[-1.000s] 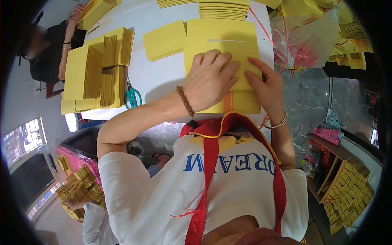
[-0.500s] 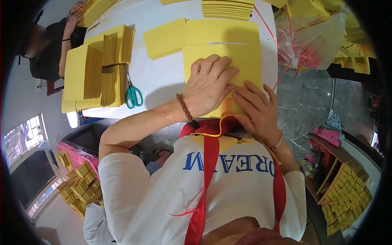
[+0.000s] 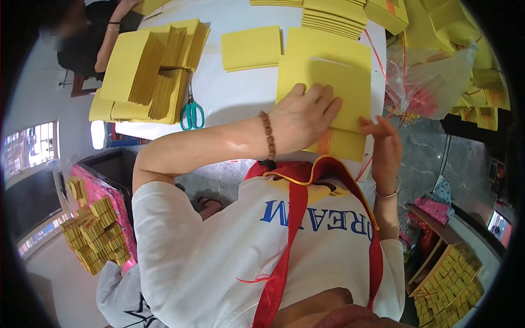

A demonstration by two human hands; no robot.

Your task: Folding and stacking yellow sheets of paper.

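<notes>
My left hand (image 3: 309,117), with a brown bead bracelet at its wrist, lies on a stack of yellow paper sheets (image 3: 350,87) at the table's near edge. Its fingers are curled and press on the top sheet, which lies folded over toward me. An orange strip (image 3: 325,143) shows on the paper just below that hand. At the stack's right edge, my right hand (image 3: 385,145) has its fingers bent and apart, the fingertips close to the paper's edge. Whether they touch it I cannot tell.
Left on the white table (image 3: 219,71) stand tall piles of folded yellow paper (image 3: 128,68), with teal-handled scissors (image 3: 192,113) beside them. A smaller yellow stack (image 3: 251,48) lies ahead. At the right hangs a clear plastic bag (image 3: 432,82). Another person's arm (image 3: 109,44) is at the far left.
The view has shifted, so the table's things appear farther right. My right hand has lifted off the paper and moved to its right edge. My left hand stays on the sheet, fingers more curled.
</notes>
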